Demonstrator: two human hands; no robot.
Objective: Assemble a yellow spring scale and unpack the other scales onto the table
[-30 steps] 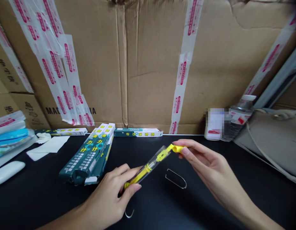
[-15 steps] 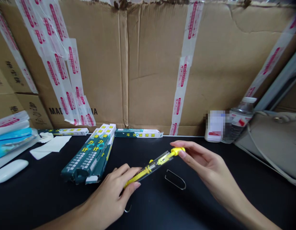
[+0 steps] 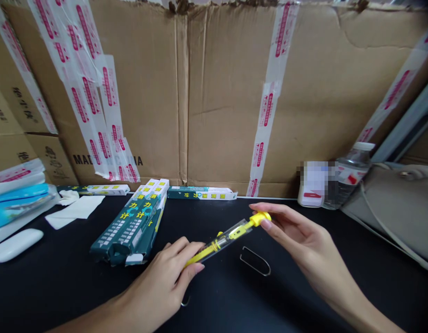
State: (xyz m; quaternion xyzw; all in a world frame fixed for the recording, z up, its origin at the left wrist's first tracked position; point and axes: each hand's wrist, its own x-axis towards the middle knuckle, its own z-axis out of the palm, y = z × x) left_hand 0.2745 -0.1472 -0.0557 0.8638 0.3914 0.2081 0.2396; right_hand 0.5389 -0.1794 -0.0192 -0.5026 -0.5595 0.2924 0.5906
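Two grips closed, left hand [image 3: 163, 273] on clear spring scale [image 3: 228, 239], right hand [image 3: 300, 233] pinching its yellow end, bent wire [image 3: 255, 261] just beside

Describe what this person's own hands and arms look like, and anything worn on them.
The left hand and right hand are bare: no gloves, rings, watch or bracelet show. The left forearm and right forearm are bare too, with no sleeve in view. The fingers end in rounded nails.
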